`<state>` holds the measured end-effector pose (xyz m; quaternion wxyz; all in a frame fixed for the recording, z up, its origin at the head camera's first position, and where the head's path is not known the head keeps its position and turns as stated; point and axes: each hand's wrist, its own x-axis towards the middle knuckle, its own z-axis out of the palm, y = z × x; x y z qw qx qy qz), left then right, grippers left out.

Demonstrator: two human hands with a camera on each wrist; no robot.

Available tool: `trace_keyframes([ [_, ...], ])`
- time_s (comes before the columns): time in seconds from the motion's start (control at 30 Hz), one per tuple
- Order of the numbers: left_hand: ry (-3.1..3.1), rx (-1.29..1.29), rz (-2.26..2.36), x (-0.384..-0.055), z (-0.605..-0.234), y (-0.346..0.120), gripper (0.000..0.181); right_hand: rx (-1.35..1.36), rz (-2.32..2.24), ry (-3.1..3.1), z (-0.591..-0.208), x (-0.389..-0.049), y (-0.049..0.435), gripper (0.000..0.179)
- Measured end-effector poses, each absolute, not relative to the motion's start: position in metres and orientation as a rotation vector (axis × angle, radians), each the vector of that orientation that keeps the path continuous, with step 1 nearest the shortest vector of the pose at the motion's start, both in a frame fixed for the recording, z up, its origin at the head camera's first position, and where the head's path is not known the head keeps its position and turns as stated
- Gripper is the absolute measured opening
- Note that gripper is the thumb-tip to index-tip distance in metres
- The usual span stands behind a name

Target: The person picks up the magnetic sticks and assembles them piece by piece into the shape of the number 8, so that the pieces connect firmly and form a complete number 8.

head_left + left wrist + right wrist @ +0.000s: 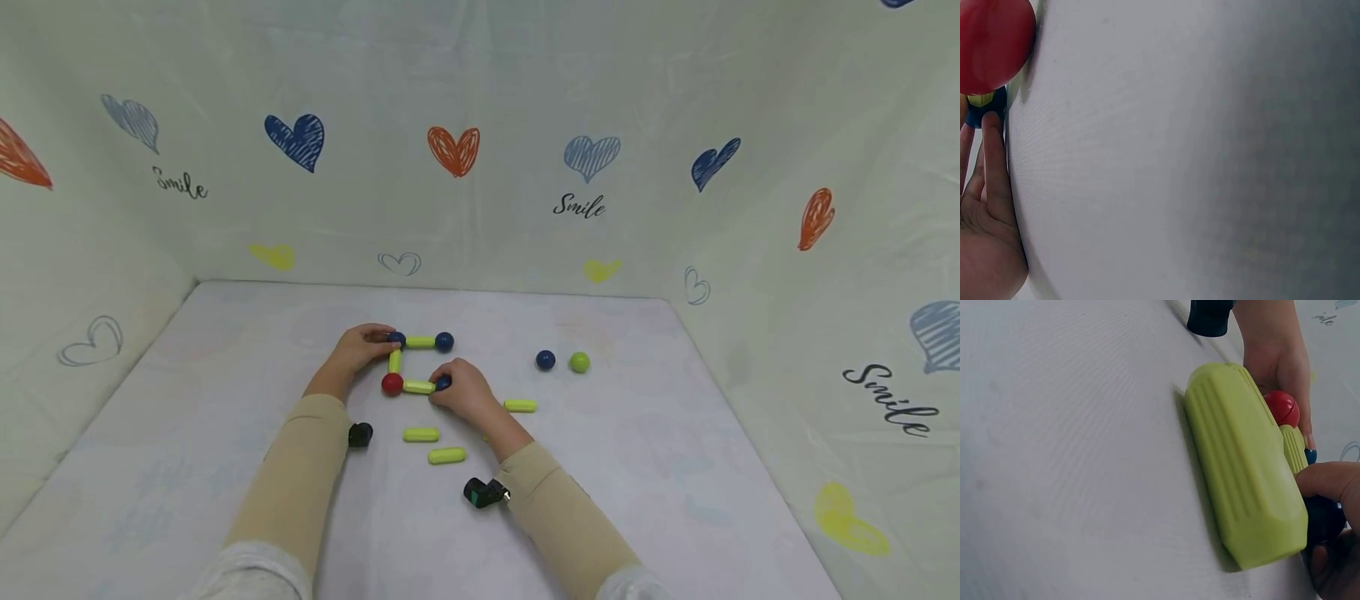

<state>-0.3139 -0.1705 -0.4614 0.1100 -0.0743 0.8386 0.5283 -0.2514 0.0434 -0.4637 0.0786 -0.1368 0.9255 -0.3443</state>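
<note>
My left hand (354, 352) pinches a dark blue ball (396, 339) at the far left corner of a ball-and-rod shape lying on the table. From that ball one yellow-green rod (420, 342) runs right to another blue ball (444, 342). A second rod (394, 362) comes toward me to a red ball (392, 384), which looms close in the left wrist view. A third rod (418, 387) goes right from the red ball. At its right end my right hand (468, 393) pinches a blue ball (1324, 520), partly hidden by the fingers.
Loose yellow-green rods (447, 455) lie in front of the shape, one (520, 406) right of my right hand. Farther right sit a loose blue ball (545, 360) and a green ball (580, 362). Black wrist cameras (483, 492) hang by both sleeves. A heart-printed cloth (510, 233) surrounds the table.
</note>
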Motion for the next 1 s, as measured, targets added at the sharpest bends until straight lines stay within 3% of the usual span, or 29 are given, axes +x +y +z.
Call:
trace_keyframes([
  [1.0, 2.486, -0.161, 1.552, -0.3134, -0.4627, -0.1736, 0.050, -0.350, -1.160, 2.729, -0.4614, -0.2510, 0.0420, 0.021],
])
